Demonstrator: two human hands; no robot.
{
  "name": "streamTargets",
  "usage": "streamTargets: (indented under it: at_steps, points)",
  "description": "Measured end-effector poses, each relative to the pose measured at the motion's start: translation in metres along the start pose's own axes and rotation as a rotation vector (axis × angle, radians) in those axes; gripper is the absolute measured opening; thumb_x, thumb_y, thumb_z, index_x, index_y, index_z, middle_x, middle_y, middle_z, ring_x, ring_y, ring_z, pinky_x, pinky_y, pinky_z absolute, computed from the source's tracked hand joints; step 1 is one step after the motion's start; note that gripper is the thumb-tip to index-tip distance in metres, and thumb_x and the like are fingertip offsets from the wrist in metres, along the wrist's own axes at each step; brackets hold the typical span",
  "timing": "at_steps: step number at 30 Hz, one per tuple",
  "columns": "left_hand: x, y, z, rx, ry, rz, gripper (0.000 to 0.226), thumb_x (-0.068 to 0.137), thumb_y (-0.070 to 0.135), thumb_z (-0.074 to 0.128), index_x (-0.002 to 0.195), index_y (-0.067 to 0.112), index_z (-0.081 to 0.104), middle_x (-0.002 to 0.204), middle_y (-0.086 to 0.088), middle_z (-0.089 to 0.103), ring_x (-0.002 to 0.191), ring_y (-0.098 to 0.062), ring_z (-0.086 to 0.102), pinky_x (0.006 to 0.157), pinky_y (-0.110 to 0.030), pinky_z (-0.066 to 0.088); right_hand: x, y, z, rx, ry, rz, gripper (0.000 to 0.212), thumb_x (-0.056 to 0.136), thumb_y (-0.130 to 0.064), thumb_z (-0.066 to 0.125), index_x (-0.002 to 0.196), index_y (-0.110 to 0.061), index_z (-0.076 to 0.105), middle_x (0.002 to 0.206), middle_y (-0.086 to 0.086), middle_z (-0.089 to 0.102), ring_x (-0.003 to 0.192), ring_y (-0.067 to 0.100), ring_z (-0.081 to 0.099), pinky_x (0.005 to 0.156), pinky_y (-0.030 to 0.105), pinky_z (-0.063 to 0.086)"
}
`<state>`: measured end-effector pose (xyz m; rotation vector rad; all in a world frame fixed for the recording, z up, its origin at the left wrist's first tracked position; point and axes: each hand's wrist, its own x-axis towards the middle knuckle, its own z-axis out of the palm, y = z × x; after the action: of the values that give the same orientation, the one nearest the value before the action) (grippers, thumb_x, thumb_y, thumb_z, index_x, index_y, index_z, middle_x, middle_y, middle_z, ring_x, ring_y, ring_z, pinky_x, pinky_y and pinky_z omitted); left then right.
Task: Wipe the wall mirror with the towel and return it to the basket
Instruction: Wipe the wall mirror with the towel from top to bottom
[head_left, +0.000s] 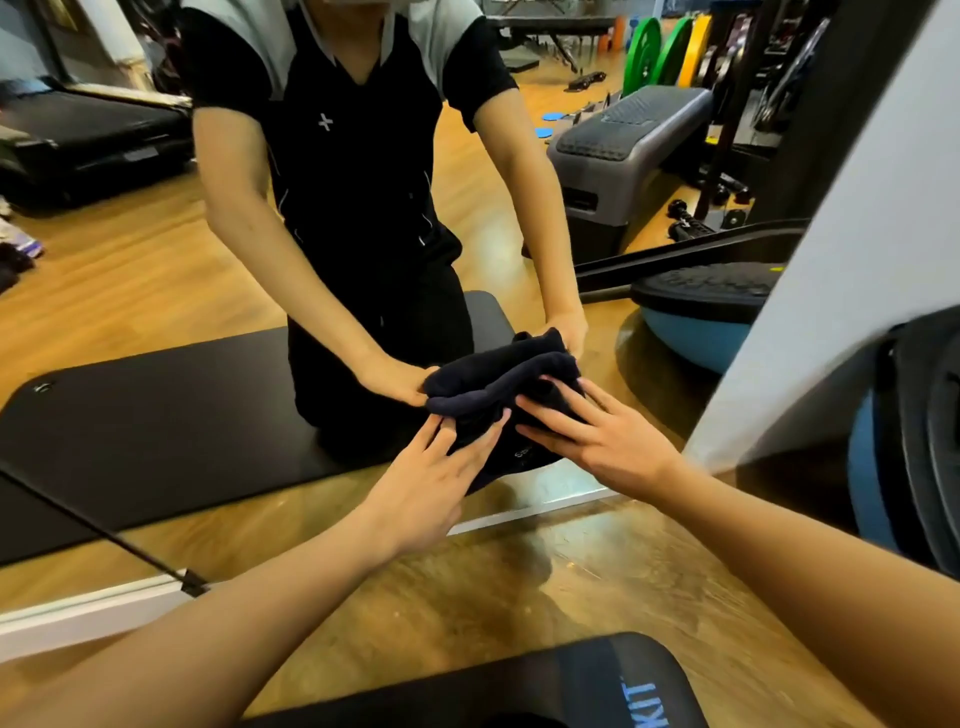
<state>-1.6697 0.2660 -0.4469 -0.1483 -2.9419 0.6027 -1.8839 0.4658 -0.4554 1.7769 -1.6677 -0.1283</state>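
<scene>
A dark navy towel (485, 439) is bunched against the lower part of the wall mirror (156, 270). My left hand (431, 483) presses on the towel's left side with its fingers spread and fairly straight. My right hand (592, 431) lies flat on the right side, fingers straight. In the glass I see the person's reflection with both reflected hands meeting the towel from the far side. The basket is not in view.
The mirror's pale bottom frame (545, 506) meets the wooden floor (545, 587). A black mat (571, 686) lies under me. A blue balance ball (883, 467) and a grey wall edge (852, 249) stand at the right. A black cable (104, 535) runs at the left.
</scene>
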Motion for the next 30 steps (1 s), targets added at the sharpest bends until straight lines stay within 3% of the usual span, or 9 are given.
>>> streamTargets:
  at_steps: [3, 5, 11, 15, 19, 23, 26, 30]
  points:
    - [0.027, 0.013, -0.001, -0.003, 0.000, 0.052, 0.095, 0.091, 0.027, 0.057, 0.161, 0.002, -0.002, 0.171, -0.012, -0.004, 0.125, -0.041, 0.041, 0.122, -0.058, 0.021, -0.027, 0.018, 0.008, -0.004, -0.062, 0.014, 0.069, 0.095, -0.014, 0.050, 0.161, -0.021, 0.030, 0.169, 0.008, 0.018, 0.155, 0.040, 0.015, 0.125, 0.058, 0.016]
    - [0.045, 0.023, -0.002, 0.010, 0.000, 0.074, 0.093, 0.093, 0.026, 0.056, 0.160, 0.001, -0.003, 0.170, -0.013, -0.007, 0.123, -0.038, 0.041, 0.122, -0.058, 0.021, -0.042, 0.030, 0.012, -0.003, -0.096, 0.015, 0.069, 0.095, -0.014, 0.049, 0.161, -0.022, 0.028, 0.170, 0.007, 0.016, 0.155, 0.039, 0.013, 0.124, 0.060, 0.019]
    - [0.100, 0.061, -0.001, 0.101, 0.033, 0.136, 0.084, 0.096, 0.026, 0.055, 0.160, 0.000, 0.006, 0.168, -0.018, -0.015, 0.123, -0.037, 0.034, 0.118, -0.058, 0.026, -0.091, 0.070, 0.015, -0.011, -0.160, 0.042, 0.070, 0.092, -0.013, 0.061, 0.157, -0.023, 0.036, 0.170, 0.006, 0.018, 0.156, 0.038, 0.011, 0.120, 0.063, 0.025]
    - [0.141, 0.079, -0.002, 0.184, 0.063, 0.199, 0.076, 0.097, 0.024, 0.057, 0.159, 0.000, 0.021, 0.166, -0.022, -0.017, 0.125, -0.037, 0.033, 0.115, -0.058, 0.031, -0.123, 0.095, 0.015, -0.040, -0.160, 0.054, 0.062, 0.093, -0.012, 0.055, 0.153, -0.021, 0.041, 0.168, 0.007, 0.022, 0.156, 0.039, 0.011, 0.122, 0.062, 0.023]
    - [0.171, 0.096, -0.003, 0.260, 0.080, 0.227, 0.067, 0.097, 0.024, 0.058, 0.156, 0.003, 0.033, 0.167, -0.023, -0.012, 0.129, -0.039, 0.029, 0.114, -0.059, 0.031, -0.148, 0.108, 0.017, -0.045, -0.203, 0.097, 0.074, 0.086, -0.014, 0.067, 0.153, -0.021, 0.037, 0.168, 0.007, 0.020, 0.155, 0.041, 0.015, 0.121, 0.062, 0.026]
    - [0.188, 0.112, 0.001, 0.330, 0.073, 0.251, 0.063, 0.100, 0.028, 0.053, 0.156, 0.005, 0.034, 0.166, -0.025, -0.009, 0.131, -0.039, 0.030, 0.116, -0.061, 0.029, -0.162, 0.109, 0.025, -0.018, -0.200, 0.129, 0.077, 0.082, -0.013, 0.071, 0.152, -0.020, 0.037, 0.168, 0.007, 0.017, 0.155, 0.041, 0.013, 0.122, 0.060, 0.021]
    - [0.196, 0.119, 0.009, 0.360, 0.054, 0.272, 0.067, 0.102, 0.029, 0.050, 0.159, 0.005, 0.025, 0.166, -0.023, -0.006, 0.136, -0.040, 0.028, 0.117, -0.063, 0.027, -0.165, 0.109, 0.030, 0.010, -0.190, 0.145, 0.076, 0.079, -0.009, 0.074, 0.148, -0.018, 0.044, 0.165, 0.009, 0.026, 0.154, 0.041, 0.009, 0.123, 0.059, 0.020]
    - [0.203, 0.130, 0.018, 0.416, 0.031, 0.308, 0.068, 0.101, 0.031, 0.054, 0.159, 0.009, 0.027, 0.165, -0.021, -0.003, 0.135, -0.040, 0.029, 0.118, -0.064, 0.026, -0.170, 0.101, 0.041, 0.049, -0.194, 0.177, 0.069, 0.074, -0.005, 0.080, 0.140, -0.014, 0.060, 0.158, 0.009, 0.036, 0.149, 0.046, 0.021, 0.117, 0.059, 0.022]
